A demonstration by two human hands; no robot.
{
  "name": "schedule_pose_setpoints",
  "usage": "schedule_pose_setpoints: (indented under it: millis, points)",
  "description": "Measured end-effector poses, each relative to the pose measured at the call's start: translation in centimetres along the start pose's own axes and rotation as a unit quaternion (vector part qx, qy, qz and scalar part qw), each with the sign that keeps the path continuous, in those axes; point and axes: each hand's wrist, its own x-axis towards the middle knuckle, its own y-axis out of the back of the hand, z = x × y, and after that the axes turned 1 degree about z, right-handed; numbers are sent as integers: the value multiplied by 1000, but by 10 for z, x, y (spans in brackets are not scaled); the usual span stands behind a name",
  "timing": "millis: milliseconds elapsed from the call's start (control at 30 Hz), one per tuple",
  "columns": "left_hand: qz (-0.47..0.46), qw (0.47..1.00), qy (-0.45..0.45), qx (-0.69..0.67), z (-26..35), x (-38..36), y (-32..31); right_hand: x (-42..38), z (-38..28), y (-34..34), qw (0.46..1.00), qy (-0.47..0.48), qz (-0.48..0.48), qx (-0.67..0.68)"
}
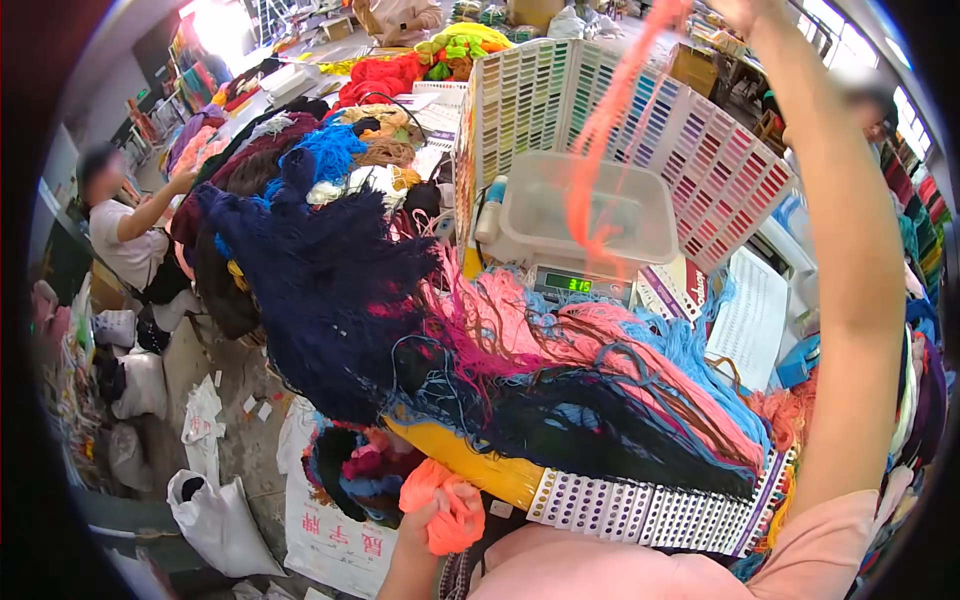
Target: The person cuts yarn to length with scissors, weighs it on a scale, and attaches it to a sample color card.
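Observation:
Down at the front edge of the table, my left hand point(425, 522) is closed around a bunched coral-orange skein of thread point(443, 500). My right hand point(748, 12) is raised high at the top edge of the view, its fingers partly cut off, gripping long coral strands of thread point(600, 130). These strands hang down past a clear plastic tub point(640, 215) that stands on a digital scale point(580, 283) with a lit green display. Pink, light blue, magenta and navy thread point(330, 270) lies heaped in front of the scale.
A folding colour chart point(620, 100) stands behind the tub. More skeins, blue and red point(380, 80), cover the table's far left. A person point(130, 220) stands at left; another is at far right. White sacks point(225, 520) sit on the floor. A hole-punched card strip point(650, 510) lines the front edge.

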Motion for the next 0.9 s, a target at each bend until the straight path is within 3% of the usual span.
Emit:
schedule_pose_setpoints:
  millis: [133,200,367,567,633,700,733,767,833,867,900]
  points:
    - [20,997,29,-66,6,-6,0,32,10,50,993,-11,70,-93]
    - [-16,995,49,-80,9,-5,5,32,13,61,987,-26,71,-142]
    - [-63,990,94,-80,14,3,4,31,24,42,957,-60,-19,-283]
    - [-115,982,116,-97,9,2,5,18,51,17,848,-93,-144,-501]
    - [-112,980,121,-108,8,-1,7,-10,66,12,817,-20,-193,-543]
    - [-98,983,131,-83,9,-2,3,-54,96,10,790,120,-244,-550]
    - [-92,984,137,-69,10,0,0,-85,115,3,832,145,-210,-493]
    - [-133,979,143,-67,11,5,-2,-108,145,6,807,119,-223,-534]
    - [-212,964,151,-61,10,16,-6,-170,168,5,619,23,-398,-676]
    - [-169,979,113,13,7,17,-6,-208,161,-1,640,-43,-405,-651]
    - [-125,986,74,87,3,19,-6,-235,167,5,652,-50,-402,-640]
